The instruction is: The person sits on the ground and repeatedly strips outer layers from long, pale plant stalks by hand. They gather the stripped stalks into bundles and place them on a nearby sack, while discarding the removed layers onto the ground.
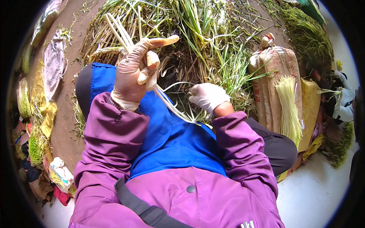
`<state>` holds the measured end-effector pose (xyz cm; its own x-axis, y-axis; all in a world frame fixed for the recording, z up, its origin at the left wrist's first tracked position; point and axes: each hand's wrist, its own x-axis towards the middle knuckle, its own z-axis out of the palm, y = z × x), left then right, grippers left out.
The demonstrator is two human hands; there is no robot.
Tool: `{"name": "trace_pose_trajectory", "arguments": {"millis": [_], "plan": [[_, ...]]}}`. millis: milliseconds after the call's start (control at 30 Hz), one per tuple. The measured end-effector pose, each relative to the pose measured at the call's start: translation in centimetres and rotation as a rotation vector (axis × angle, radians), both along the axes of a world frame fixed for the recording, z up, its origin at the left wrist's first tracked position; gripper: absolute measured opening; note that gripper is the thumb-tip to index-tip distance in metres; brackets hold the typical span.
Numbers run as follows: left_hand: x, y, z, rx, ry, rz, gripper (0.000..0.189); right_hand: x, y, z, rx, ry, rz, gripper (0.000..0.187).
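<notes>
My left hand (137, 71), in a thin pale glove, is closed around several long whitish plant stalks (174, 109). One end of them sticks up past the hand; the other trails down over my blue apron (171, 142). The forefinger or thumb points out to the right. My right hand (209, 97), also gloved, is curled beside the stalks, and a thin pale strand arches near its fingertips; whether it grips the strand is unclear. Beyond both hands lies a heap of leafy green stalks (196, 48) with brown roots.
To the right stands a woven sack (278, 61) with a bundle of peeled pale-yellow stalks (288, 108) lying on it. Grassy greens (310, 34) lie behind. At the far right, a co-worker's gloved hand (338, 75) shows. Cloths and sacks (54, 62) line the left.
</notes>
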<state>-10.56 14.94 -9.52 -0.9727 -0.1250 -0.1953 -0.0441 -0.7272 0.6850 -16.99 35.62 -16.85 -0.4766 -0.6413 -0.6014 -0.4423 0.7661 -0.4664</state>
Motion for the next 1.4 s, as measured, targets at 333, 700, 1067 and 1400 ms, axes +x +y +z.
{"name": "trace_pose_trajectory", "arguments": {"millis": [333,700,1067,1400], "plan": [[-0.4,0.5,-0.4,-0.02,0.014,-0.108,0.041,-5.3,-1.0,-1.8,-0.105,0.419,-0.266,0.026],[-0.4,2.9,-0.4,-0.433,-0.198,-0.181,0.03,-3.8,4.0,3.5,-0.771,-0.679,-0.703,0.021],[0.3,4.7,-0.9,-0.195,-0.147,-0.309,0.045,0.7,3.7,7.6,-0.723,-0.908,-0.594,0.023],[0.7,4.6,-0.1,-0.274,-0.066,-0.24,0.041,2.6,1.4,7.6,-0.955,-0.677,-0.713,0.024]]}}
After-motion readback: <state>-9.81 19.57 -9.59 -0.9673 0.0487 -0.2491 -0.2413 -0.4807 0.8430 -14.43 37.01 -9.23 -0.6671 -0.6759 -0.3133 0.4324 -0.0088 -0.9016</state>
